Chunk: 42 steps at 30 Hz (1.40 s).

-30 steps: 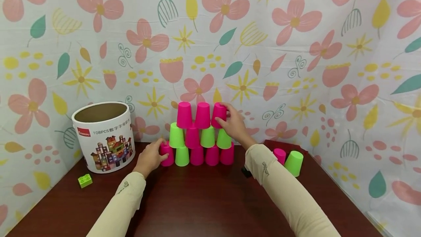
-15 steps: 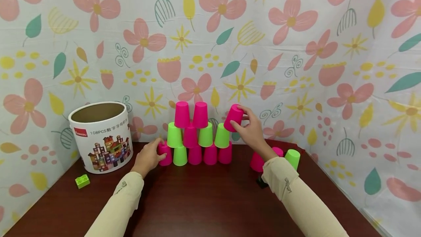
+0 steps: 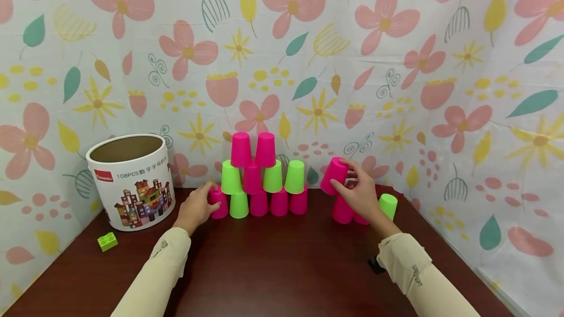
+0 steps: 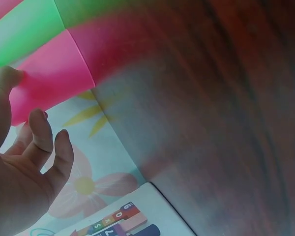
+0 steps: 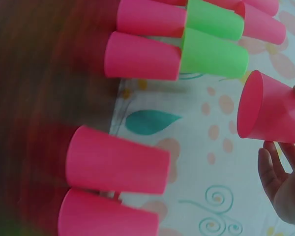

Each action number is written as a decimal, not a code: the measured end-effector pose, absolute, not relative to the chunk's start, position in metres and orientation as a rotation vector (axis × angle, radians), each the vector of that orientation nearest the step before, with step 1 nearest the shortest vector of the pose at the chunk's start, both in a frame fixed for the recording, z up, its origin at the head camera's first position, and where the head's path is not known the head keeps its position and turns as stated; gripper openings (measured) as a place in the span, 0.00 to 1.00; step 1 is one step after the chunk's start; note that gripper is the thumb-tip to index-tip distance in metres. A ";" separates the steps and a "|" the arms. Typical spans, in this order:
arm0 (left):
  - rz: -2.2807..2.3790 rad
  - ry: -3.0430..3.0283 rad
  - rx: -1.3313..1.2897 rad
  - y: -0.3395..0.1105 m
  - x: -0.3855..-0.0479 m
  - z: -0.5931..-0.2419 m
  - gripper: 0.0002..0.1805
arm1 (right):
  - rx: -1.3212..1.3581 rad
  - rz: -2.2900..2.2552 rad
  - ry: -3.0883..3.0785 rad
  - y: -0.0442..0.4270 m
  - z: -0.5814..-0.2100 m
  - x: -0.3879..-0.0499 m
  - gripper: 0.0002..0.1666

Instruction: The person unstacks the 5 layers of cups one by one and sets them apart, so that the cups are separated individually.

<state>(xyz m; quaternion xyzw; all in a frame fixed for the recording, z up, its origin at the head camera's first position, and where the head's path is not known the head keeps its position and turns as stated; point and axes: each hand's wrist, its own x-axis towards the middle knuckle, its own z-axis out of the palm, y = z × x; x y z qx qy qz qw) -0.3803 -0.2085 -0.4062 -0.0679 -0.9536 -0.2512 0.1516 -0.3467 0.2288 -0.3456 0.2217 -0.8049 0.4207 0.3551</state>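
Note:
My right hand [image 3: 366, 198] holds a pink cup [image 3: 333, 176] in the air, thumb on one side and fingers on the other. That cup is upside down and tilted, just above a standing pink cup [image 3: 342, 211]. At the left end of a cup pyramid, my left hand [image 3: 195, 211] grips the lowest-row pink cup [image 3: 222, 203] between thumb and fingers. Above a bottom row of several cups sit a second row ending in a green cup [image 3: 294, 177] and two pink top cups [image 3: 266, 150]. The right wrist view shows the held cup's [image 5: 273, 110] rim facing the pyramid side.
A white printed bucket [image 3: 132, 172] stands at the back left, with a green toy brick [image 3: 107, 242] before it. Right of my right hand stands a green cup [image 3: 388, 204], with another pink cup [image 3: 360, 219] partly hidden. A flowered cloth [image 3: 326, 62] hangs behind the table.
My right hand has lifted the rightmost top-row pink cup off the pyramid and carried it right and down. My left hand has stayed at its cup.

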 end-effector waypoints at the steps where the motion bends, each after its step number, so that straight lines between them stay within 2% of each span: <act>1: -0.720 -2.744 -0.191 -0.208 -0.380 -0.407 0.23 | 0.573 1.085 -2.090 0.233 -0.349 -0.344 0.34; 22: -0.710 -2.757 -0.174 -0.207 -0.377 -0.407 0.24 | 0.606 0.897 -2.374 0.327 -0.378 -0.307 0.33; 42: -0.726 -2.765 -0.181 -0.206 -0.376 -0.407 0.24 | 0.658 1.024 -2.547 0.399 -0.401 -0.315 0.32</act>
